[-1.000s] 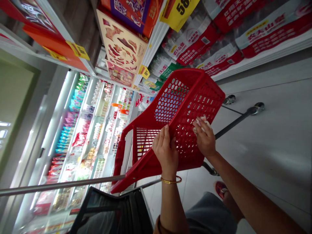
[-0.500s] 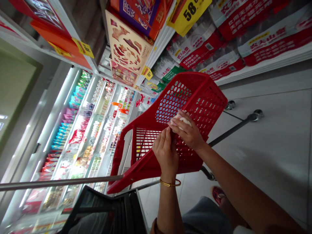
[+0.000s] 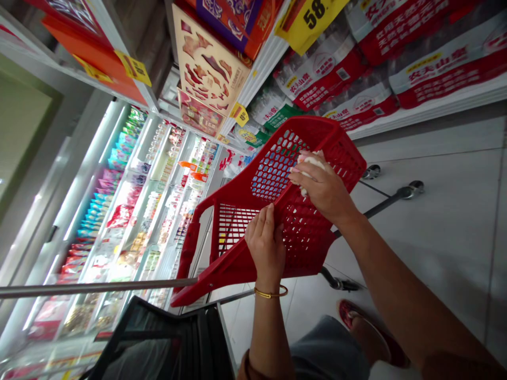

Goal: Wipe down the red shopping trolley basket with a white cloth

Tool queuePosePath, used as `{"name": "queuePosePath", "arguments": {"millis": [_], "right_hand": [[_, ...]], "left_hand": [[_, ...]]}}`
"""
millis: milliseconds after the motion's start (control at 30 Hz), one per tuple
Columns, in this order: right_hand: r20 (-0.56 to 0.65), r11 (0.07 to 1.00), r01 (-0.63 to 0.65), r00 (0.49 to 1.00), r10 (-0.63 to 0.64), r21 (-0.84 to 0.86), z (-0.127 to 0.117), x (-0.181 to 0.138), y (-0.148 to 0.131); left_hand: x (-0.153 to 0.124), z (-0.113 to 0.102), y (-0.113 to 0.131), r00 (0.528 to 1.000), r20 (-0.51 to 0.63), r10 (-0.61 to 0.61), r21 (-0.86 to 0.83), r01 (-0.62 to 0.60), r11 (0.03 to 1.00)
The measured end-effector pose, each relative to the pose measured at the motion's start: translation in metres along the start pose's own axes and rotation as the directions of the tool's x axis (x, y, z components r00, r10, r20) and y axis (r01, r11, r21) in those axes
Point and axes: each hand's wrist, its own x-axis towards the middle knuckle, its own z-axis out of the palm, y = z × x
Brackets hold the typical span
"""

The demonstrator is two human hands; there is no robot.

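Observation:
A red plastic shopping cart [image 3: 233,258] with perforated walls appears tilted across the middle of the view. My left hand [image 3: 264,243], a gold bangle at its wrist, is closed over the near top rim of the cart. Further along that rim, my right hand [image 3: 322,182] presses a crumpled white and pink cloth [image 3: 315,161] against the red plastic. Its fingers are bent around the cloth and cover part of it. The two hands are apart.
Packs of bottled water [image 3: 320,74] line the low shelf beyond the cart, with boxed goods [image 3: 209,63] beside them. Lit shelves of packaged goods [image 3: 130,206] stand at the left. A black crate-like object [image 3: 170,343] and a metal bar [image 3: 99,287] are near me. Cart wheels [image 3: 414,187] rest on tiles.
My right hand has slid along the rim with the cloth, away from my left hand, towards the cart's far end. My left hand stays on the rim.

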Motion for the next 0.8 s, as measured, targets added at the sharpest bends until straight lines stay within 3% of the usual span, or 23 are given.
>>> {"name": "queuePosePath", "arguments": {"millis": [167, 267, 467, 800], "right_hand": [[0.030, 0.998, 0.018, 0.999, -0.016, -0.052, 0.002, 0.000, -0.011], [0.049, 0.997, 0.030, 0.998, -0.027, -0.067, 0.003, 0.000, -0.016], [0.083, 0.996, 0.037, 0.996, -0.030, -0.083, 0.008, -0.006, -0.030], [0.060, 0.969, 0.102, 0.994, -0.090, -0.223, 0.025, -0.016, -0.063]], "left_hand": [[0.003, -0.002, 0.011, 0.996, 0.025, -0.084, 0.059, 0.083, 0.995], [0.005, 0.001, 0.019, 0.996, 0.049, -0.070, 0.068, 0.067, 0.995], [0.006, 0.010, 0.022, 0.992, 0.111, -0.066, -0.016, 0.068, 0.998], [-0.005, 0.016, 0.016, 0.989, 0.075, -0.130, -0.134, 0.139, 0.981]]}}
